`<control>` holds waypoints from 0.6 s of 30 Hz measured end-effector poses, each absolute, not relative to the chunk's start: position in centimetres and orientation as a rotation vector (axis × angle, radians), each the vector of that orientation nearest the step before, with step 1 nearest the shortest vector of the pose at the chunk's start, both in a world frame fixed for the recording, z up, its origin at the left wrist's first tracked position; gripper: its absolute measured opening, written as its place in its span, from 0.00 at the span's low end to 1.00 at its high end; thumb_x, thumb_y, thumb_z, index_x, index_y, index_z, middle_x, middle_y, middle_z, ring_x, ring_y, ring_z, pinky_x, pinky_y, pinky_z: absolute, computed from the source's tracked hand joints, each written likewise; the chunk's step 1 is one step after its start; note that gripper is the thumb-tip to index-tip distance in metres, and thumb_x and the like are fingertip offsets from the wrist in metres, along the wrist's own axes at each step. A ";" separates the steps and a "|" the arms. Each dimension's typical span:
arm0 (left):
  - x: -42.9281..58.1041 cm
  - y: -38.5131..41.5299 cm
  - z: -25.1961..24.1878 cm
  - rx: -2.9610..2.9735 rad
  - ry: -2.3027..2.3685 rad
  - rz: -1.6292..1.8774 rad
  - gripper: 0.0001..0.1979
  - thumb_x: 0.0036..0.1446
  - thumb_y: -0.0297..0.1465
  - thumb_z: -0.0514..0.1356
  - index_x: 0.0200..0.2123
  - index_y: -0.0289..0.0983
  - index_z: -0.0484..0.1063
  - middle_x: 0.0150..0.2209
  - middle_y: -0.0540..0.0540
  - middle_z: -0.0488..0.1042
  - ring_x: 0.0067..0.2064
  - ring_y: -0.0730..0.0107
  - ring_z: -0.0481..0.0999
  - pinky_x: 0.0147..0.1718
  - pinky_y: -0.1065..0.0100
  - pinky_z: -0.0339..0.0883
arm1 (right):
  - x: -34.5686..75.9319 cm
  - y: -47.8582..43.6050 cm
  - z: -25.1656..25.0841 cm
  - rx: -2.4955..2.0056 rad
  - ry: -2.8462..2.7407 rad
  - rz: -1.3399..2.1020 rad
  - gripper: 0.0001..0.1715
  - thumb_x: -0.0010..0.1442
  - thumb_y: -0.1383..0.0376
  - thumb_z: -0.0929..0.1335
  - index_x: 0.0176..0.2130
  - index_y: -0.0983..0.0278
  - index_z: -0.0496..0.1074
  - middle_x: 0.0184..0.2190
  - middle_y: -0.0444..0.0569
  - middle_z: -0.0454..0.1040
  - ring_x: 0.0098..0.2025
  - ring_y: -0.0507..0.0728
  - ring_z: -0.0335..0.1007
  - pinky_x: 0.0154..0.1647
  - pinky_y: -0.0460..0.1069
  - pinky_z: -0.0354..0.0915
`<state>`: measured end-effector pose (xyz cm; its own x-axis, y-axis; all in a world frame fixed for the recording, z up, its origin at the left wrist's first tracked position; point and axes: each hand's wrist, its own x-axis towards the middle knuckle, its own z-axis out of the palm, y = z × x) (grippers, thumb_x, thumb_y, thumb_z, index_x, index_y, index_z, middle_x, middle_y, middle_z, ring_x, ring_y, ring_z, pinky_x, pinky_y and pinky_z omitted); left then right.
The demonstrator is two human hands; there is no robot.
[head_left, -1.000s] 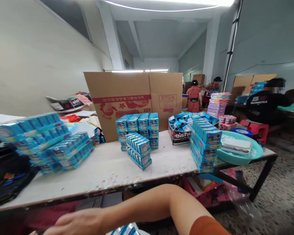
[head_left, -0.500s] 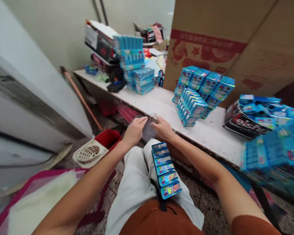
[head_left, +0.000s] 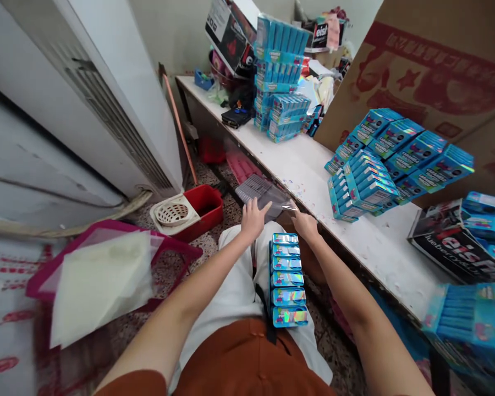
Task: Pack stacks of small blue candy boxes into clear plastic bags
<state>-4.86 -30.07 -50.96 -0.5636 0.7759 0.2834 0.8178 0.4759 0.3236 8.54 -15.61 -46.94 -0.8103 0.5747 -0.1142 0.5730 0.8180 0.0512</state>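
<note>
Row of six blue boxes [head_left: 286, 278] on the lap, end to end, holographic tops up, same spot as half a second ago. Just beyond the knees, left hand [head_left: 253, 219] and right hand [head_left: 306, 225] both on a clear plastic bag [head_left: 264, 193]. Left grip: fingers spread, thumb out, pressing on the bag's near edge. Right grip: pinched on the bag's near right corner, fingers mostly hidden. Bag flat, glossy, see-through with a greyish cast, hanging off the front edge of the bench [head_left: 309, 181]. Versus earlier frame: bag was bunched small between close-set hands; now drawn out wider, hands further apart. Camera also tilted further down and left.

On the floor left of the knees: red bin [head_left: 204, 208] with a white strainer basket [head_left: 172, 212] just beside it, pink tray [head_left: 107, 258] with pale sheets nearer. Mid-bench, towards the back edge: stack of blue boxes [head_left: 390, 159] against a cardboard carton [head_left: 433, 60]. Far left end of the bench: taller blue box pile [head_left: 280, 77], black pouch [head_left: 236, 116] beside it.
</note>
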 end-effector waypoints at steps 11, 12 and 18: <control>-1.1 -30.9 -54.7 -1.116 -2.983 -1.368 0.21 0.61 0.27 0.50 0.56 0.43 0.69 0.46 0.43 0.77 0.44 0.63 0.75 0.45 0.66 0.65 | 11.6 -15.1 -53.9 1.047 2.852 -1.249 0.47 0.53 0.69 0.65 0.67 0.62 0.43 0.28 0.41 0.73 0.32 0.52 0.69 0.40 0.47 0.64; -0.8 -31.0 -54.8 -1.090 -2.985 -1.392 0.21 0.61 0.27 0.50 0.55 0.43 0.69 0.47 0.44 0.77 0.44 0.64 0.75 0.46 0.67 0.65 | 11.8 -15.3 -54.4 1.070 2.821 -1.425 0.49 0.51 0.68 0.66 0.67 0.62 0.44 0.28 0.41 0.72 0.32 0.52 0.68 0.39 0.47 0.64; 1.5 -31.3 -55.4 -0.811 -2.971 -1.736 0.22 0.60 0.28 0.51 0.57 0.43 0.67 0.49 0.45 0.76 0.40 0.66 0.76 0.43 0.68 0.66 | 11.9 -17.4 -57.0 1.351 2.502 -2.032 0.52 0.47 0.62 0.67 0.67 0.66 0.47 0.26 0.41 0.70 0.28 0.52 0.67 0.32 0.47 0.65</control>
<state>1.46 -31.30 -55.42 -0.8225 0.5590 -0.1055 0.1825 0.4350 0.8817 11.92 -17.36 -56.99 -0.6487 0.7375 -0.1877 0.3349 0.0552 -0.9406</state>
